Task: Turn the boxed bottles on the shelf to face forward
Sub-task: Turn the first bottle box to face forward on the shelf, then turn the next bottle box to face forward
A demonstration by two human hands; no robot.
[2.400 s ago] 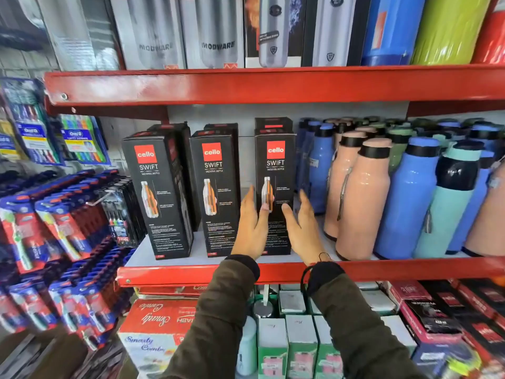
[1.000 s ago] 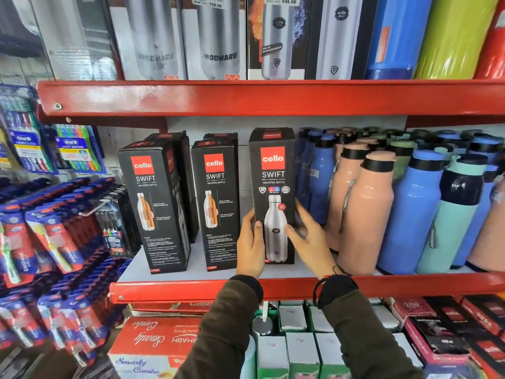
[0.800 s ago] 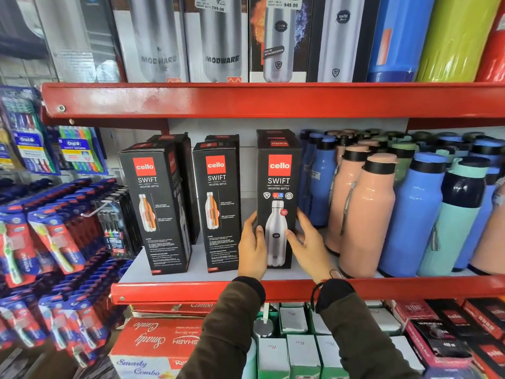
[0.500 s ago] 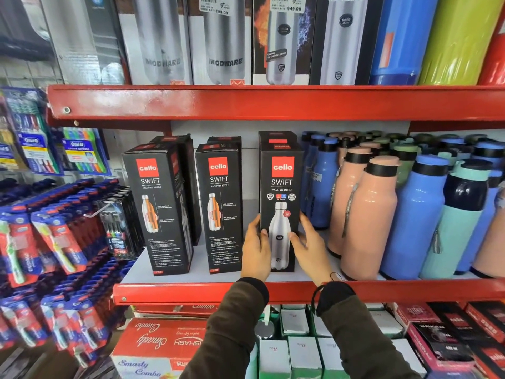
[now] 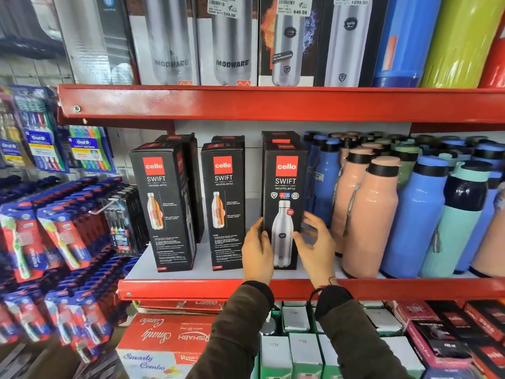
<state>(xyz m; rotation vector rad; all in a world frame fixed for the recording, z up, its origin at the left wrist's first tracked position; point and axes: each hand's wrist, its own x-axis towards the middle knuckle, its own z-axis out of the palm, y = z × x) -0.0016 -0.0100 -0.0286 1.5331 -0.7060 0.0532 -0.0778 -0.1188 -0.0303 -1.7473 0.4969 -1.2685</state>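
Note:
Three black "cello SWIFT" boxed bottles stand in a row on the red shelf (image 5: 191, 289), with more boxes behind them. The right box (image 5: 285, 173) shows its front with a silver bottle picture. The middle box (image 5: 222, 203) and the left box (image 5: 161, 203) show a panel with a small orange-and-silver bottle and text; the left one is angled. My left hand (image 5: 257, 253) grips the right box's lower left edge, thumb on the front. My right hand (image 5: 317, 247), slightly blurred, cups its lower right side.
Loose peach, blue and teal bottles (image 5: 369, 214) crowd the shelf right of the box. Hanging toothbrush packs (image 5: 54, 242) jut out at the left. The upper red shelf (image 5: 246, 102) carries tall bottle boxes. Red and green cartons (image 5: 169, 337) sit below.
The right box was lifted and turned from its text panel to its front, then set down on the shelf. Both hands stayed low on its sides.

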